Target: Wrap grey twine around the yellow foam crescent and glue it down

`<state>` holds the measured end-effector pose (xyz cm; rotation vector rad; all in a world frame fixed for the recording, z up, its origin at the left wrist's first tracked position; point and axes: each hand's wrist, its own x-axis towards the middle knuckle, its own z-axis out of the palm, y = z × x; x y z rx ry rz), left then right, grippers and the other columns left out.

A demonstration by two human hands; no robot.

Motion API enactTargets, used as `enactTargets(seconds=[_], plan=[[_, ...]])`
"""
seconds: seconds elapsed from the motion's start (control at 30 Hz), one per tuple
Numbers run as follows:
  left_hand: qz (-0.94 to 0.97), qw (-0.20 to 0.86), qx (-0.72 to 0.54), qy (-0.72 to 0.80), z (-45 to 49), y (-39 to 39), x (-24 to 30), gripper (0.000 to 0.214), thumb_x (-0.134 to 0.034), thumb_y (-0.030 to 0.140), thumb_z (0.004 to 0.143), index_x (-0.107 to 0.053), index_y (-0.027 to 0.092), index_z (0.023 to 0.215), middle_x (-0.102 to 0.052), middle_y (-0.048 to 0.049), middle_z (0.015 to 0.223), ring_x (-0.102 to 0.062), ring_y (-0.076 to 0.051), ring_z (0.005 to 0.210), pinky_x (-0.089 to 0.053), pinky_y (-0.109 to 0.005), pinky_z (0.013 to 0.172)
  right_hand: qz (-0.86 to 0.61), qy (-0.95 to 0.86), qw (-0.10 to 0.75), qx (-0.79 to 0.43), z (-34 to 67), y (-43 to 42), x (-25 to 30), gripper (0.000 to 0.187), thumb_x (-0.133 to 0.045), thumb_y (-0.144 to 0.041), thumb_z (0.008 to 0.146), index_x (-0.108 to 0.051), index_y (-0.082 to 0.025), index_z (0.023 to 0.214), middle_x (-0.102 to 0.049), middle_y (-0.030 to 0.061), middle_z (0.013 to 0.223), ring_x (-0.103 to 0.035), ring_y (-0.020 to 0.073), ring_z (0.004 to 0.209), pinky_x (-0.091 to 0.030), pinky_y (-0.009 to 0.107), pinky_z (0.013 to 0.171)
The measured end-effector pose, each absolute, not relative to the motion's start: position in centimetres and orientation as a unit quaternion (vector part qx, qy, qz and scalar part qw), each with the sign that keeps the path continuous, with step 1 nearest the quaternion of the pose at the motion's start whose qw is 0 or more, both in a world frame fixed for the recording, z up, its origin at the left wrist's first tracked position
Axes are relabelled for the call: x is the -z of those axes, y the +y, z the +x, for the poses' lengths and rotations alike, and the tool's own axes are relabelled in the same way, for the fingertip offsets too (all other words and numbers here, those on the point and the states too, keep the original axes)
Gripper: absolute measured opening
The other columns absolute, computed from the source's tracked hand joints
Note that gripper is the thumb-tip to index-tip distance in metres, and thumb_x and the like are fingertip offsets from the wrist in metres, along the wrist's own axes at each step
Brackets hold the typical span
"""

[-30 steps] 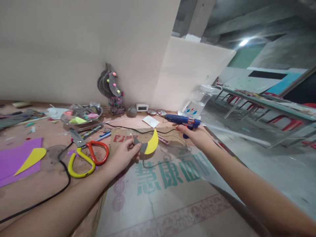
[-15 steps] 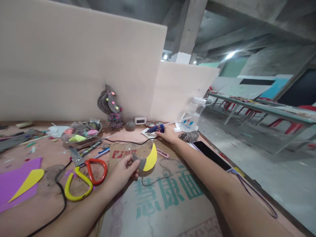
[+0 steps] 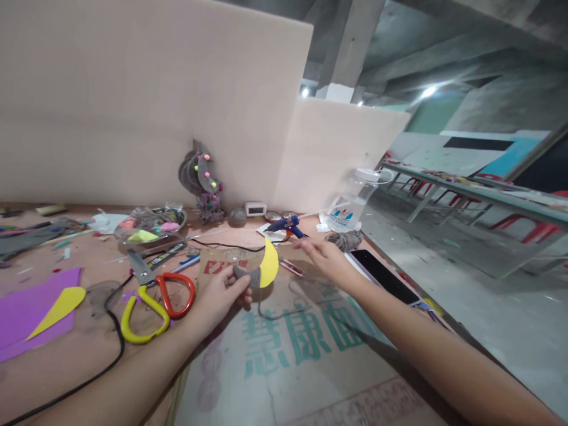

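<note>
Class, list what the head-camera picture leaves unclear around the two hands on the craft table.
Head view only.
- Right hand: motion-blurred; whether it touches the cardboard is unclear.
- Foam crescent: grey end partly covered by the left hand's thumb.
- White clock: display too small to read.
- Black cord: cut off by the bottom edge.

Bare cardboard point(image 3: 288, 384) lies open; scissors point(image 3: 153, 296) and cord point(image 3: 120, 346) crowd left, glue gun point(image 3: 284, 225) and phone point(image 3: 381, 275) right.

The right hand point(image 3: 322, 251) has let go of the glue gun point(image 3: 284, 225), now lying on the table.
</note>
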<state>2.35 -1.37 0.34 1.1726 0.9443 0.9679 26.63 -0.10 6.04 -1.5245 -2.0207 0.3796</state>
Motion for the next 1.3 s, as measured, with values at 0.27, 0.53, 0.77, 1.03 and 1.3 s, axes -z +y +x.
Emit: enactTargets(seconds=[0.27, 0.53, 0.77, 1.03, 1.3], plan=[[0.486, 0.630, -0.441, 0.416, 2.3, -1.7, -1.0, 0.033, -0.065, 0.037, 0.068, -0.050, 0.015, 0.086, -0.062, 0.0025, 0.058, -0.059, -0.012, 0.049, -0.043, -0.021, 0.047, -0.440, -0.829, 0.245, -0.245, 21.4, -4.7, -2.1, 0.042, -0.059, -0.044, 0.078, -0.058, -0.015, 0.109, -0.062, 0.0107, 0.108, -0.056, 0.0209, 0.099, -0.042, 0.036, 0.088], [0.503, 0.617, -0.436, 0.419, 2.2, -1.4, -0.7, 0.032, -0.063, 0.035, 0.070, -0.048, 0.017, 0.093, -0.062, 0.0030, 0.058, -0.058, -0.011, 0.049, -0.044, -0.021, 0.049, -0.338, -0.916, 0.197, -0.086, 19.6, -5.5, -1.4, 0.015, -0.048, -0.024, 0.088, -0.059, -0.017, 0.082, -0.060, 0.0068, 0.087, -0.052, 0.0173, 0.089, -0.042, 0.031, 0.081], [0.590, 0.564, -0.405, 0.412, 2.0, -1.9, 0.1, 0.037, -0.051, 0.031, 0.082, -0.040, 0.023, 0.116, -0.053, 0.0062, 0.061, -0.058, -0.012, 0.058, -0.046, -0.024, 0.057, -0.281, -0.948, 0.150, 0.013, 20.6, -7.0, -2.5, 0.019, -0.038, -0.019, 0.091, -0.056, -0.016, 0.093, -0.058, 0.0015, 0.070, -0.046, 0.0123, 0.059, -0.033, 0.025, 0.057], [0.754, 0.435, -0.306, 0.386, 2.1, -2.5, -0.4, 0.016, -0.051, 0.031, 0.082, -0.056, 0.020, 0.093, -0.061, -0.0017, 0.089, -0.056, -0.014, 0.076, -0.043, -0.024, 0.067, -0.330, -0.905, 0.266, -0.032, 21.7, -5.8, -3.8, 0.017, -0.043, -0.021, 0.090, -0.058, -0.017, 0.094, -0.063, 0.0024, 0.072, -0.054, 0.0115, 0.064, -0.038, 0.023, 0.061], [0.785, 0.403, -0.301, 0.361, 2.3, -3.1, -0.3, 0.024, -0.063, 0.025, 0.074, -0.050, 0.019, 0.092, -0.058, -0.0005, 0.089, -0.056, -0.014, 0.078, -0.045, -0.026, 0.069, -0.389, -0.835, 0.368, -0.130, 21.5, -5.7, -4.2, 0.017, -0.046, -0.021, 0.088, -0.063, -0.018, 0.091, -0.068, 0.0022, 0.080, -0.062, 0.0107, 0.072, -0.046, 0.021, 0.067]])
